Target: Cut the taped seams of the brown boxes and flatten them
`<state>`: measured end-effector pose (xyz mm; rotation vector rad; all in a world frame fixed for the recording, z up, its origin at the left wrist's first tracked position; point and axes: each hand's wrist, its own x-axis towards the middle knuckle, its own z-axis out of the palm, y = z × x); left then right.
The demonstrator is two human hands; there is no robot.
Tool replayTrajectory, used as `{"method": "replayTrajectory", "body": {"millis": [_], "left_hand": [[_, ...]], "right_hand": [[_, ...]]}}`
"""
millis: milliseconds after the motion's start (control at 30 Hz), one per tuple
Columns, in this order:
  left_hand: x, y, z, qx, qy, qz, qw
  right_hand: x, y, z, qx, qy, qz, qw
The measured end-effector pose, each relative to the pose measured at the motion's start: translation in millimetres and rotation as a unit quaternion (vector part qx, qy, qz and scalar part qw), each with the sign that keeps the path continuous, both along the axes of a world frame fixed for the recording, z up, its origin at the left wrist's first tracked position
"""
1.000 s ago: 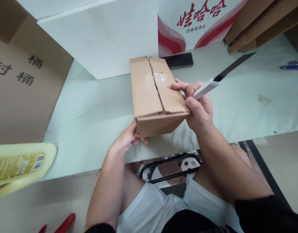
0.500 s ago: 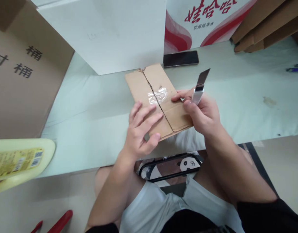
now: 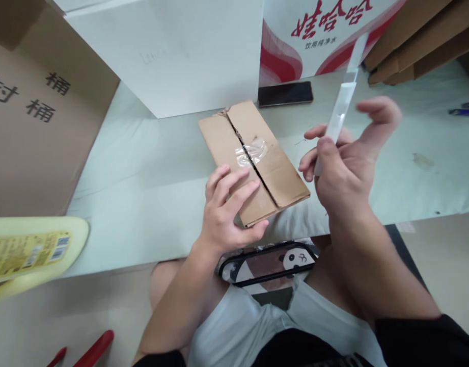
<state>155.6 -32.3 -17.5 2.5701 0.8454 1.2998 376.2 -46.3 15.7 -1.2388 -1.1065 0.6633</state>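
A small flat cardboard box (image 3: 283,178) lies at a slant on the pale green cloth, with clear tape (image 3: 253,151) across its middle seam. My left hand (image 3: 228,209) rests on its near left part, fingers spread on top and thumb at the front edge. To the right of the box, my right hand (image 3: 347,158) is raised, gripping a white utility knife (image 3: 339,113) between thumb and fingers. The knife's blade is out and points up and away. One finger of that hand sticks out, apart from the knife.
A black phone (image 3: 285,94) lies before a large white box (image 3: 165,56) and a red-and-white carton (image 3: 318,51). A big brown carton (image 3: 39,137) and a pale yellow bottle (image 3: 35,250) stand left. Folded cardboard (image 3: 421,41) leans at the back right.
My right hand has left the box and moved right, and the knife has swung upright and further away. The left hand has shifted slightly, its thumb now at the box's front edge.
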Motion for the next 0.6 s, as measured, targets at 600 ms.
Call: {"method": "replayTrajectory", "body": {"millis": [600], "left_hand": [[24,-39,5.6,-0.045,-0.014,0.047,0.998]], "right_hand": [[-25,-29,34,0.005,0.074,0.090,0.993]]}}
